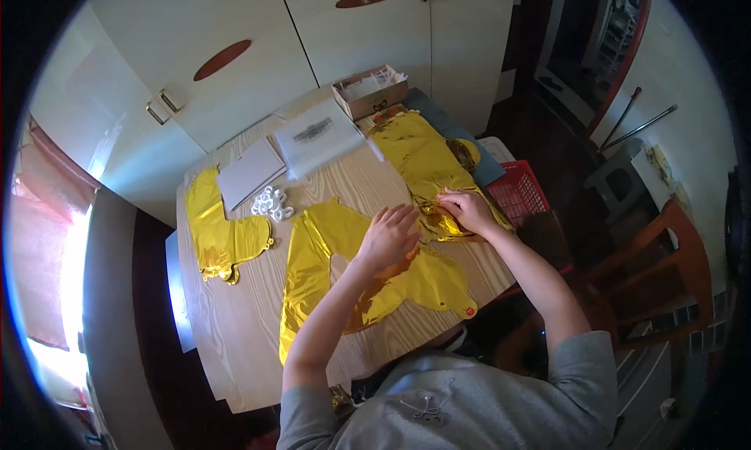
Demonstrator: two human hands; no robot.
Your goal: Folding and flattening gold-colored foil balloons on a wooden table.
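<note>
- Wooden table (pixel 235 325) stands before white cupboards (pixel 235 82), strewn with flat gold foil balloons.
- Left hand (pixel 389 237): open, fingers spread, pressing flat on the near balloon (pixel 313 270).
- Right hand (pixel 467 209): fingertips pinched on a crumpled balloon (pixel 426 164) just beside the left hand.
- Judged step: sorting or separating balloons; the next move calls for a light pull, foil held down.
- Farther: white clips (pixel 271 203), papers (pixel 250 172), cardboard box (pixel 370 90).

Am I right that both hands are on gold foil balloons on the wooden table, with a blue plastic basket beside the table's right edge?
Not quite: the head view shows the basket is red, not blue. The rest holds: the left hand and right hand rest on gold foil balloons on the wooden table.
</note>
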